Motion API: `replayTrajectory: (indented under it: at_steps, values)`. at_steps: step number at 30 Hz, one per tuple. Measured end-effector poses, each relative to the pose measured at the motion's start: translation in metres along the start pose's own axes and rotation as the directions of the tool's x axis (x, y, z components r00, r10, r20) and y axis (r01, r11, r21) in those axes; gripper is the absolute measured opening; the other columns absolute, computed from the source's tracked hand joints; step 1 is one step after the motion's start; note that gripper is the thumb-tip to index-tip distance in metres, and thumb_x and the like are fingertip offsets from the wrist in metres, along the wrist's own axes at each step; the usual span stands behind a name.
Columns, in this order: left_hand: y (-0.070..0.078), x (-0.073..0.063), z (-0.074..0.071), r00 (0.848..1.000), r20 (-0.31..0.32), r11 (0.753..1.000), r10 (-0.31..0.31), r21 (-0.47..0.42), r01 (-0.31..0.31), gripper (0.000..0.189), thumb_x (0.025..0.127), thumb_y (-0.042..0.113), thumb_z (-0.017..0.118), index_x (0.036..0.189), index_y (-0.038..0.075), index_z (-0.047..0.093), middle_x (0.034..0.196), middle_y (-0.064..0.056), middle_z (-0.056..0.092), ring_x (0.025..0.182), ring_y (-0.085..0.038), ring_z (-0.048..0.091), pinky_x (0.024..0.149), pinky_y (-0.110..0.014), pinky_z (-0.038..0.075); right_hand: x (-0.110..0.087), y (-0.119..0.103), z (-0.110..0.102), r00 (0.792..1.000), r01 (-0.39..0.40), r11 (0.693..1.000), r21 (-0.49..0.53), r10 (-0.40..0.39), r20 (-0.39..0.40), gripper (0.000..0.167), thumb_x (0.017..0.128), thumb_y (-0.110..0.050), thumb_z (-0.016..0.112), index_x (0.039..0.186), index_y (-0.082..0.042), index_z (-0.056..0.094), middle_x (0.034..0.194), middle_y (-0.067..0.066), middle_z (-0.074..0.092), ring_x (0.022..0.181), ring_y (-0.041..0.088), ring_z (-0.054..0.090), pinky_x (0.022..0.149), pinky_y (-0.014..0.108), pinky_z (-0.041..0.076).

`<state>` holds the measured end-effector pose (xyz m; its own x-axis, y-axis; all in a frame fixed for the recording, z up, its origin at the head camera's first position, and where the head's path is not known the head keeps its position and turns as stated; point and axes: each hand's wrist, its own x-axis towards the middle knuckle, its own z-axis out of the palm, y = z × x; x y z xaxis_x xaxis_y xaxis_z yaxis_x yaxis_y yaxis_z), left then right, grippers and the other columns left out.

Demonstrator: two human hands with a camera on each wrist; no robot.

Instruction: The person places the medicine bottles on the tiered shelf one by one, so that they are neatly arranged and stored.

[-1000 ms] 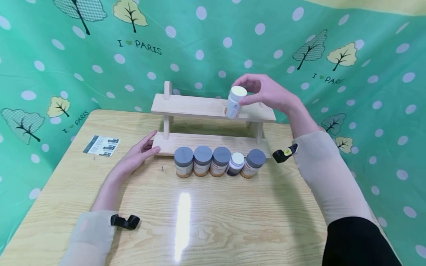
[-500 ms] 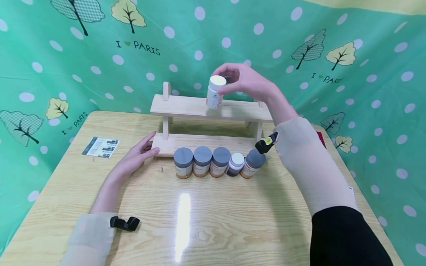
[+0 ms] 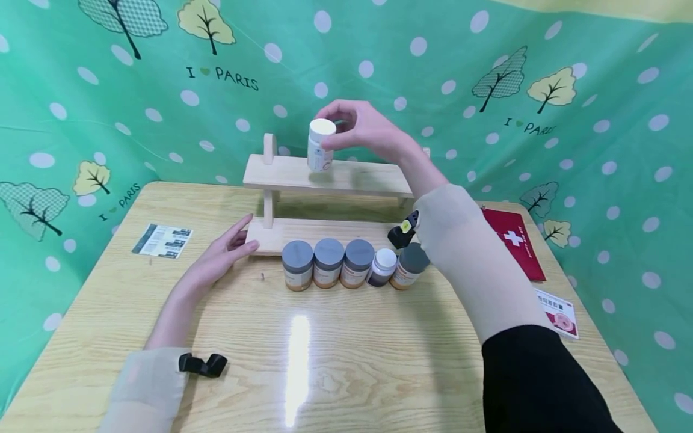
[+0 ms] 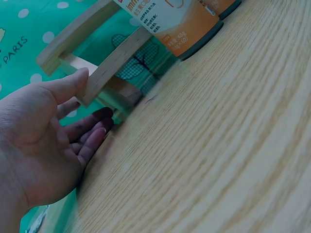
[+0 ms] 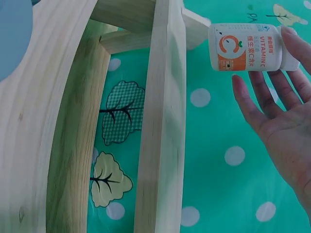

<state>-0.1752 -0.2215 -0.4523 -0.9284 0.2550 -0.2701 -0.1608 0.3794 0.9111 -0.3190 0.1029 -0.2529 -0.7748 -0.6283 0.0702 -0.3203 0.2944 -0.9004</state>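
Observation:
My right hand [image 3: 360,126] pinches a white vitamin C bottle [image 3: 320,150] near its white cap, thumb on the near side. The bottle is upright, over the left half of the upper shelf of a two-tier wooden rack [image 3: 373,178]. In the right wrist view, the bottle [image 5: 245,47] shows an orange label, with the hand [image 5: 286,116] around the cap end. My left hand [image 3: 227,243] touches the left end of the lower shelf. The left wrist view shows that hand [image 4: 48,131] with its thumb against the board end [image 4: 109,68] and its fingers loosely bent below.
Several grey-lidded bottles [image 3: 298,267] and one white-capped bottle [image 3: 382,266] stand in a row before the rack. A printed card [image 3: 163,240] lies left. At right are a red first-aid pouch [image 3: 514,240] and a white-and-red box [image 3: 560,314]. A green curtain [image 3: 346,66] hangs behind.
My right hand has carried the white bottle leftward and slightly up along the upper shelf. The red pouch and box have come into view. The left hand stays put.

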Motion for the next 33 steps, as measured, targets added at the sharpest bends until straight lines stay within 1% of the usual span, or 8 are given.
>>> replayTrajectory:
  at_steps: [8, 13, 22, 28, 33]
  values:
    - [0.001, 0.000, 0.000, 1.000, -0.006, 1.000, 0.012, 0.004, -0.012, 0.084, 0.101, 0.052, 0.061, 0.165, 0.043, 0.007, 0.169, -0.024, 0.019, 0.156, -0.045, 0.020, 0.126, -0.067, 0.017, 0.015, 0.001, 0.012, 1.000, 0.003, 1.000, 0.018, -0.003, 0.018, 0.042, 0.086, -0.016, 0.079, 0.125, -0.009, 0.064, 0.119, 0.004, 0.065, 0.112, 0.023, 0.060, 0.097, 0.037, 0.055]
    - [0.001, -0.001, 0.000, 1.000, -0.006, 1.000, 0.013, 0.007, -0.013, 0.084, 0.101, 0.052, 0.061, 0.165, 0.043, 0.007, 0.169, -0.024, 0.020, 0.156, -0.045, 0.021, 0.126, -0.066, 0.017, 0.018, 0.000, 0.016, 1.000, -0.004, 0.999, 0.035, 0.004, 0.019, 0.042, 0.086, -0.015, 0.080, 0.124, -0.008, 0.064, 0.118, 0.005, 0.066, 0.111, 0.023, 0.061, 0.097, 0.038, 0.056]
    - [0.000, 0.000, 0.001, 1.000, -0.005, 1.000, 0.022, -0.007, -0.022, 0.084, 0.101, 0.050, 0.061, 0.165, 0.041, 0.008, 0.168, -0.023, 0.022, 0.156, -0.043, 0.022, 0.126, -0.064, 0.019, 0.025, 0.003, 0.025, 1.000, -0.011, 1.000, 0.003, 0.011, 0.010, 0.039, 0.086, -0.016, 0.080, 0.122, -0.009, 0.065, 0.117, 0.005, 0.064, 0.112, 0.022, 0.061, 0.098, 0.036, 0.055]
    - [0.000, 0.000, 0.001, 1.000, -0.001, 1.000, 0.020, -0.010, -0.020, 0.084, 0.101, 0.050, 0.061, 0.165, 0.042, 0.008, 0.169, -0.024, 0.020, 0.156, -0.044, 0.020, 0.126, -0.065, 0.018, 0.030, 0.005, 0.033, 0.999, -0.036, 0.999, -0.005, 0.036, 0.022, 0.040, 0.086, -0.016, 0.081, 0.123, -0.009, 0.065, 0.118, 0.004, 0.064, 0.112, 0.021, 0.062, 0.099, 0.035, 0.055]
    - [0.001, 0.000, 0.000, 1.000, -0.003, 1.000, 0.013, -0.008, -0.013, 0.084, 0.101, 0.051, 0.061, 0.165, 0.042, 0.007, 0.169, -0.024, 0.019, 0.157, -0.044, 0.019, 0.126, -0.066, 0.017, 0.032, 0.006, 0.038, 0.999, -0.036, 0.999, 0.014, 0.036, 0.025, 0.040, 0.087, -0.015, 0.081, 0.122, -0.009, 0.064, 0.118, 0.005, 0.064, 0.111, 0.022, 0.062, 0.098, 0.036, 0.057]
